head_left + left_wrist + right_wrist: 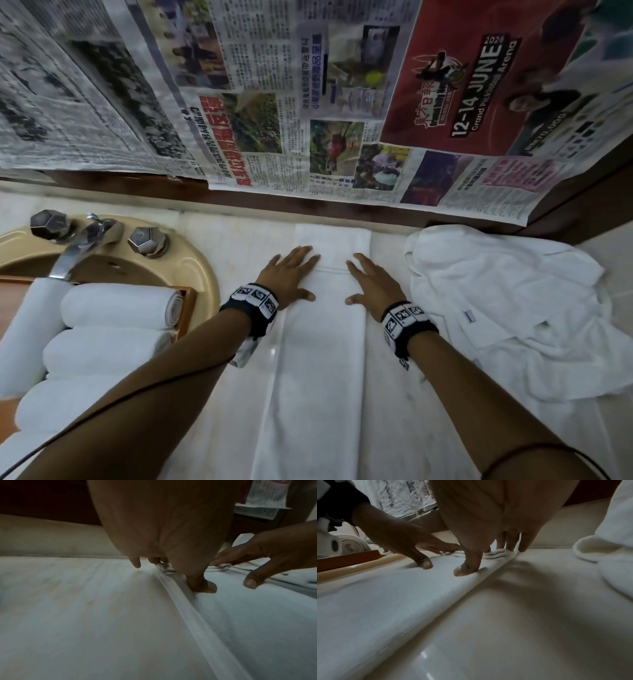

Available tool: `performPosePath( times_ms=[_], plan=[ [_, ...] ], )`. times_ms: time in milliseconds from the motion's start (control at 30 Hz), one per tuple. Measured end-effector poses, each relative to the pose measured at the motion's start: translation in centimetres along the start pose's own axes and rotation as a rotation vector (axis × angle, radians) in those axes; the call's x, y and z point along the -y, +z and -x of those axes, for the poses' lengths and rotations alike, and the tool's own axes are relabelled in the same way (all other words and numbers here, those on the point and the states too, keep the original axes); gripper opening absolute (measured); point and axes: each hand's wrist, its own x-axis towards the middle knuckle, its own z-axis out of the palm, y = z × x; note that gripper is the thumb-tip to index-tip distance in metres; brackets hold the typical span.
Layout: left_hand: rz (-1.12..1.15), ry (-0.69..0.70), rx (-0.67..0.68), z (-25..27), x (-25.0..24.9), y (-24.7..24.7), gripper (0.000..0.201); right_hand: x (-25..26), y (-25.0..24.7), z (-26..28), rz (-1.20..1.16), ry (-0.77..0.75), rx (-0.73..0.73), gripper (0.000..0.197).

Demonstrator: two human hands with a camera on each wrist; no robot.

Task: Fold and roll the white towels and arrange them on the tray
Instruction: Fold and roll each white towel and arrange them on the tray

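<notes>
Centrally, a folded white towel lies as a long strip on the pale counter. Left hand and right hand press it flat, fingers straight and spread, gripping nothing. At lower left, rolled towels fill the wooden tray over the sink, beneath the faucet. A crumpled towel pile lies at right; newspaper hangs above.

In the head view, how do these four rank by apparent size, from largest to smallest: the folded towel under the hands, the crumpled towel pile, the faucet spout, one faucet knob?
1. Folded towel
2. Crumpled towel pile, nearly as large; ranking unsure
3. Faucet spout
4. Faucet knob
</notes>
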Motion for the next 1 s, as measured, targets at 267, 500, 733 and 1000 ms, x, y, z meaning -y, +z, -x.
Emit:
performPosePath(
  times_ms=[267, 500, 733, 1000],
  plan=[
    [0.036, -0.047, -0.022, -1.8, -0.1, -1.0, 0.080, 0.7, -2.4, -2.4, 0.059, 0.011, 0.029, 0.078],
    [0.113, 0.062, -0.315, 2.1, -3.9, 4.1, 0.056, 3.1, 4.2, 1.9, 0.126, -0.135, -0.251, 0.059],
    [-0.002, -0.010, -0.229, 3.1, -1.8, 5.7, 0.059, 1.3, 4.9, 2.3, 0.270, -0.063, -0.120, 0.065],
    [0.088, -0.037, -0.209, 6.4, -5.1, 7.3, 0.059, 3.2, 6.7, 5.5, 0.216, -0.065, -0.132, 0.064]
  ],
)
